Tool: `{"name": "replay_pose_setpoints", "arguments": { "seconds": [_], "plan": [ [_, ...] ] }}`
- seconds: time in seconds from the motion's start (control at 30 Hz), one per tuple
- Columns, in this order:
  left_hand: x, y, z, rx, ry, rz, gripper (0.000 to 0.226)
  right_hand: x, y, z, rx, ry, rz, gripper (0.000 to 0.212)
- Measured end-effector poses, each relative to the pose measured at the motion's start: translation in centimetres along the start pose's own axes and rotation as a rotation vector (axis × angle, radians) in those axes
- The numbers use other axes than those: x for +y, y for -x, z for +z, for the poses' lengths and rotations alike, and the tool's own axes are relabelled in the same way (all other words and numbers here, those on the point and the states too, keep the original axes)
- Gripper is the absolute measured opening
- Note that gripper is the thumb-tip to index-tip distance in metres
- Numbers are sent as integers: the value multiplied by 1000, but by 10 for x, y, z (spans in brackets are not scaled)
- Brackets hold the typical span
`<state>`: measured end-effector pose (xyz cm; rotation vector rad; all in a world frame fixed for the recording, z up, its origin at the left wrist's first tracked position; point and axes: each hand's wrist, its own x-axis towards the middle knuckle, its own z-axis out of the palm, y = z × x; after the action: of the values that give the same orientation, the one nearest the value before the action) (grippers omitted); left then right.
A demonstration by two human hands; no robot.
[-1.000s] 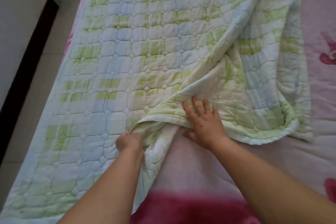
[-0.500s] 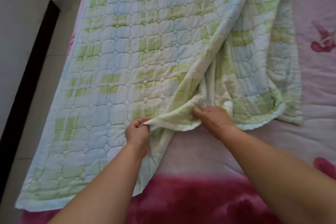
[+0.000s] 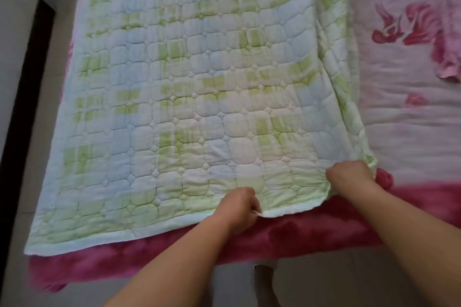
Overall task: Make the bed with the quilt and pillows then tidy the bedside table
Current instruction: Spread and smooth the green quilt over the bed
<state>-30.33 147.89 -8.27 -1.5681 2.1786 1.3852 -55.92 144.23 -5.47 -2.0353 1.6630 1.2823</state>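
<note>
A green, white and pale blue quilt [image 3: 194, 97] lies spread flat over the left part of the bed. Its near hem runs along the bed's foot edge. My left hand [image 3: 239, 207] pinches that hem near the middle. At the quilt's near right corner my right hand [image 3: 349, 176] grips the fabric with curled fingers. A lengthwise fold runs along the quilt's right side. No pillows or bedside table are in view.
The pink bed cover [image 3: 411, 119] with red flower prints lies bare to the right, its dark pink border [image 3: 287, 239] hanging at the foot. A tiled floor strip [image 3: 37, 119] and dark skirting run along the left. A foot [image 3: 264, 281] stands below the bed edge.
The bunched, folded-back part of the quilt has been pulled toward the foot and spread flat. Both hands moved nearer the bed's edge, the right hand out to the corner.
</note>
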Motion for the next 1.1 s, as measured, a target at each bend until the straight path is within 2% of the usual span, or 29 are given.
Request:
{"name": "replay_pose_setpoints", "arguments": {
  "seconds": [0.27,0.43,0.53,0.7,0.83,0.97,1.1],
  "plan": [
    [-6,-9,23,-124,-139,-28,27,-12,3,34,-87,-42,22,37],
    [-4,-10,26,-287,-184,7,21,-10,5,40,-161,-15,0,37],
    [-8,-9,30,-343,-191,5,25,-15,3,41,-198,-7,19,39],
    [-19,12,35,-187,-209,146,35,-38,5,37,-251,52,142,41],
    [-40,32,12,-13,-382,168,44,-74,2,9,-319,4,128,46],
    [-77,51,-10,33,-482,112,55,-115,-2,-6,-299,-58,93,48],
    [-114,69,-19,24,-511,183,62,-139,7,-3,-205,-114,104,44]
  ]
}}
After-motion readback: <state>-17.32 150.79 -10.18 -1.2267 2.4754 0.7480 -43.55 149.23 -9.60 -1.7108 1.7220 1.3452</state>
